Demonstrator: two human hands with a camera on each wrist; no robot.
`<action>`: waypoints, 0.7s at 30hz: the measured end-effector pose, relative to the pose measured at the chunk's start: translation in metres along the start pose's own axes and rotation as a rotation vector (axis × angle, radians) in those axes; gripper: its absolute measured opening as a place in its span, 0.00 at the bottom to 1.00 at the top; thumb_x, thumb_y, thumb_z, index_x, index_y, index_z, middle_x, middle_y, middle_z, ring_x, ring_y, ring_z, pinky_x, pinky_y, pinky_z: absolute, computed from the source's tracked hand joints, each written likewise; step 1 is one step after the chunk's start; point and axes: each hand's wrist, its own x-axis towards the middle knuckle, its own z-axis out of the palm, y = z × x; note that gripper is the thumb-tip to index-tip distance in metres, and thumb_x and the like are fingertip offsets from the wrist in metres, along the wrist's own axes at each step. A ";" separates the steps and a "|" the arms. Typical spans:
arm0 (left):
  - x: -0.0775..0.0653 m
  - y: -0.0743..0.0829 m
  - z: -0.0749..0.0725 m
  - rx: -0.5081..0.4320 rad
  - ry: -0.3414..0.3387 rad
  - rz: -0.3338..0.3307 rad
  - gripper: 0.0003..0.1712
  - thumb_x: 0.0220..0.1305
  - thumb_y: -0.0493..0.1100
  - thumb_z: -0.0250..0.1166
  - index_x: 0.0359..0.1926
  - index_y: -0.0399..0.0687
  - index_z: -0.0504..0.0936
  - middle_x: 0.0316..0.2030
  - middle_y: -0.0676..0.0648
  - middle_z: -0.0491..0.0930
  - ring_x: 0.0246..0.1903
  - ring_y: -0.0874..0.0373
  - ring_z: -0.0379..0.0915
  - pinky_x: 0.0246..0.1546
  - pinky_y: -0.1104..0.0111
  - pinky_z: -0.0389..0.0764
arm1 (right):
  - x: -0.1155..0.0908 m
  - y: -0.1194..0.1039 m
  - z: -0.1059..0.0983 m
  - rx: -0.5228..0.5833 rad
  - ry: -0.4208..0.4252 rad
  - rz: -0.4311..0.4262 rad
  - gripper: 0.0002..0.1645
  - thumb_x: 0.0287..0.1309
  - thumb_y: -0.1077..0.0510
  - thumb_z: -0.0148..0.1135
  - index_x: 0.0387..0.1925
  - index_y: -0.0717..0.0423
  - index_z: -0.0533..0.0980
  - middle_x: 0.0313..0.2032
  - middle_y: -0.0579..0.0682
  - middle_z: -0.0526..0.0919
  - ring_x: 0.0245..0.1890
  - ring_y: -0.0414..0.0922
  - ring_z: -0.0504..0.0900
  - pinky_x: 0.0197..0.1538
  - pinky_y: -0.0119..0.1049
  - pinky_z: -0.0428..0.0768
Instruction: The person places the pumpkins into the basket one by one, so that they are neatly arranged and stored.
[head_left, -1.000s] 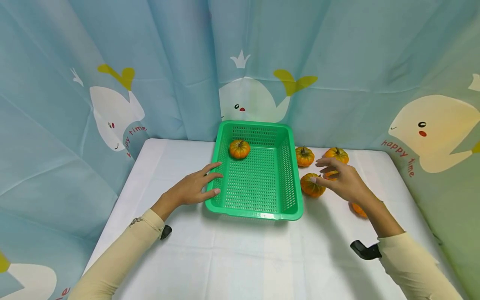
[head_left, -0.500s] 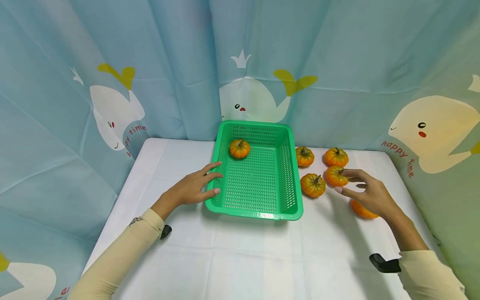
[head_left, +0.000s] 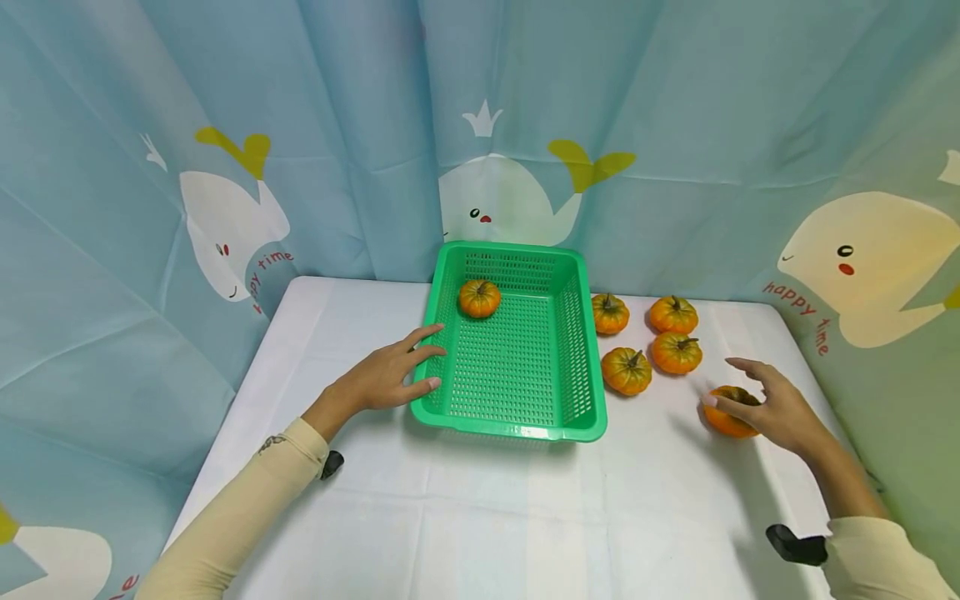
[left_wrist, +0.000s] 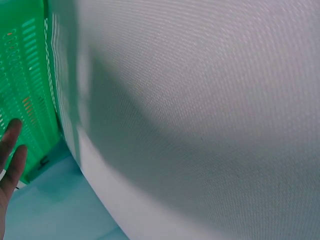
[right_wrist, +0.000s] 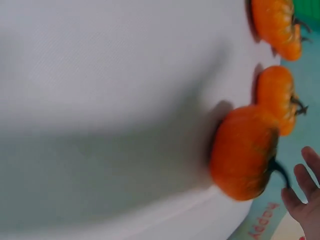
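Note:
A green plastic basket (head_left: 506, 431) stands on the table with one small orange pumpkin (head_left: 479, 298) in its far left corner. My left hand (head_left: 390, 377) lies at the basket's left rim, fingers spread and holding nothing. Over at the right, my right hand (head_left: 776, 408) hovers above the nearest small pumpkin (head_left: 726, 423), thumb and fingers apart around its top. In the right wrist view that pumpkin (right_wrist: 242, 155) shows its dark curved stem, with the fingertips (right_wrist: 292, 197) close to it; whether they touch cannot be told.
Several more pumpkins sit right of the basket: one by its wall (head_left: 610, 314), a pumpkin nearer the front (head_left: 626, 372), a far pumpkin (head_left: 672, 315) and one just before it (head_left: 677, 353). A white cloth (head_left: 495, 517) covers the table. Blue curtains (head_left: 360, 150) enclose it.
My right hand has moved right and toward the front, from above the pumpkins near the basket to the rightmost pumpkin. The left hand and basket have stayed put.

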 end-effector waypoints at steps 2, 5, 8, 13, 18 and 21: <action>0.000 0.000 0.000 0.001 -0.001 0.001 0.34 0.73 0.66 0.52 0.68 0.50 0.73 0.79 0.49 0.50 0.62 0.46 0.74 0.55 0.51 0.79 | -0.002 0.007 0.001 0.001 -0.015 0.010 0.48 0.60 0.50 0.70 0.70 0.73 0.59 0.65 0.81 0.60 0.63 0.78 0.59 0.54 0.75 0.62; 0.000 0.000 0.000 0.006 -0.002 0.004 0.35 0.73 0.66 0.51 0.68 0.50 0.73 0.79 0.49 0.50 0.62 0.46 0.74 0.55 0.51 0.79 | -0.005 0.015 0.002 0.005 -0.041 0.032 0.50 0.61 0.50 0.70 0.71 0.75 0.56 0.65 0.83 0.58 0.63 0.79 0.57 0.55 0.76 0.61; 0.000 -0.001 0.000 0.007 0.001 0.007 0.35 0.73 0.67 0.51 0.68 0.50 0.73 0.79 0.50 0.50 0.62 0.46 0.74 0.55 0.51 0.79 | -0.007 0.021 0.003 0.006 -0.078 0.064 0.51 0.62 0.49 0.68 0.72 0.75 0.54 0.66 0.83 0.56 0.63 0.79 0.57 0.55 0.77 0.61; 0.000 -0.001 0.000 0.012 0.002 0.004 0.35 0.73 0.67 0.50 0.68 0.50 0.73 0.79 0.50 0.49 0.62 0.46 0.74 0.54 0.51 0.79 | -0.009 0.032 0.007 0.007 -0.126 0.082 0.49 0.63 0.51 0.67 0.70 0.78 0.54 0.64 0.83 0.57 0.60 0.75 0.60 0.57 0.69 0.66; 0.000 -0.001 0.001 0.016 0.000 0.002 0.35 0.73 0.67 0.50 0.68 0.51 0.73 0.79 0.51 0.49 0.61 0.46 0.75 0.54 0.52 0.79 | -0.012 0.043 0.013 0.005 -0.089 0.034 0.44 0.61 0.54 0.70 0.66 0.78 0.60 0.59 0.77 0.67 0.50 0.29 0.65 0.47 0.21 0.65; 0.000 -0.001 0.002 0.011 0.000 0.002 0.35 0.73 0.67 0.50 0.68 0.50 0.72 0.79 0.50 0.49 0.63 0.46 0.73 0.55 0.51 0.79 | -0.013 0.046 0.015 -0.003 -0.068 0.032 0.44 0.60 0.54 0.71 0.66 0.76 0.61 0.59 0.76 0.68 0.48 0.24 0.60 0.41 0.17 0.60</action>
